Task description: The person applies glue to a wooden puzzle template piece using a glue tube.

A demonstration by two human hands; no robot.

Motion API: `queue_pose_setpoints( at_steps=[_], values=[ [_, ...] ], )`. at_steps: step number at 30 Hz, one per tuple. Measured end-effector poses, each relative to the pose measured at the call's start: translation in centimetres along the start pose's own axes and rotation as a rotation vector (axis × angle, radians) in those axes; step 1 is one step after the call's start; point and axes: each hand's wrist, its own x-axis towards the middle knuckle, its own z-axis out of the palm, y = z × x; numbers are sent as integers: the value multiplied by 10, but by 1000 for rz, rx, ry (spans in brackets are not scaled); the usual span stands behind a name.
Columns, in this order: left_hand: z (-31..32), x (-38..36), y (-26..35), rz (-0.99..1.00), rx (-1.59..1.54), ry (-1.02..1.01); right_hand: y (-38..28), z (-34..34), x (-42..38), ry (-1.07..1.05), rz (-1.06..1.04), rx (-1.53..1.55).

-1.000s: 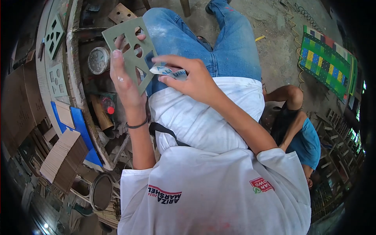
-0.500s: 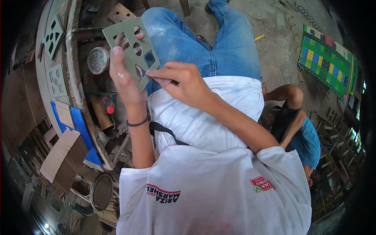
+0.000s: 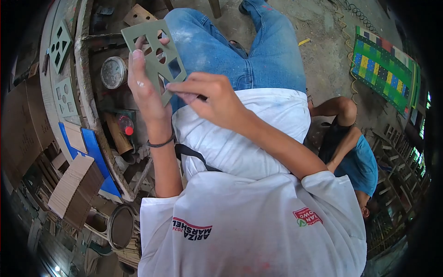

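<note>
A flat grey-green panel (image 3: 153,65) with cut-out shapes is held upright over my lap. My left hand (image 3: 145,90) grips it from the left side, thumb on the near face, with fingertips showing through the holes. At the panel's lower right edge, my right hand (image 3: 211,96) is closed in a pinch, its fingertips at a cut-out. Something small and dark shows between those fingers, too hidden to name.
Two similar panels (image 3: 60,46) (image 3: 65,97) lie on the bench (image 3: 85,69) at left. Below stand a round tub (image 3: 113,73) and a red-capped bottle (image 3: 125,123). Cardboard (image 3: 71,180) sits nearer. A person in a blue shirt (image 3: 362,161) sits at right, near a colourful perforated board (image 3: 385,69).
The right fingertips have shifted slightly left along the panel's lower cut-out. My left hand keeps its hold, and the panel has barely moved.
</note>
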Motion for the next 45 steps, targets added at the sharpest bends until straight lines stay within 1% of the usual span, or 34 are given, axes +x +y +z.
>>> queue_pose_setpoints(
  at_steps=[3,5,6,8,9,10,12,13,14,16,18,21,24,26,28,29,30,33,36,37,40,41,43,44,45],
  values=[
    [-1,3,3,-10,-13,10,-4,-2,4,3,53,-78],
    [-2,2,2,-32,-15,4,-19,2,3,5,4,15],
    [-1,2,0,-34,-13,16,-12,2,2,6,7,17],
    [-1,3,1,-25,-11,31,6,0,3,16,69,-58],
    [-1,3,3,-23,-7,28,0,0,4,-8,16,-128],
    [-1,4,4,-25,-3,24,-5,0,5,-3,17,-130],
    [0,3,1,-30,9,26,-13,1,5,-3,-14,-12],
    [0,3,0,-25,21,29,-9,0,4,-1,-15,-12],
    [0,4,1,-21,21,31,0,-2,4,-7,27,-45],
    [2,4,1,-37,-49,58,-5,-2,8,-8,68,-79],
    [3,6,1,-27,-38,45,-18,1,5,3,-5,-51],
    [2,4,2,-36,-32,47,3,-4,12,6,62,-23],
    [6,4,6,-54,-71,39,-18,0,9,-6,1,-9],
    [4,1,5,-57,-102,41,-6,0,6,2,-5,24],
    [5,6,0,-31,-106,48,0,-6,16,-11,74,-28],
    [4,7,1,-31,-106,39,-5,-8,11,-47,39,-124],
    [4,7,4,-34,-116,30,-4,-9,13,-42,35,-128],
    [6,5,0,-48,-114,35,0,-8,11,-47,-5,-25],
    [7,8,4,-54,-93,36,-1,-9,13,-53,21,-111],
    [6,8,6,-74,-81,31,-8,-6,14,-23,-18,13],
    [2,10,-4,-65,-101,65,8,-10,13,-53,-14,-67],
    [3,11,-4,-56,-106,66,18,-12,13,-81,51,-78],
    [2,12,0,-69,-167,52,0,-8,16,-59,1,-27],
    [1,11,0,-72,-163,55,-8,-6,17,-39,-40,26],
    [1,9,-1,-67,-138,64,-9,-7,16,-34,-32,31]
  ],
)
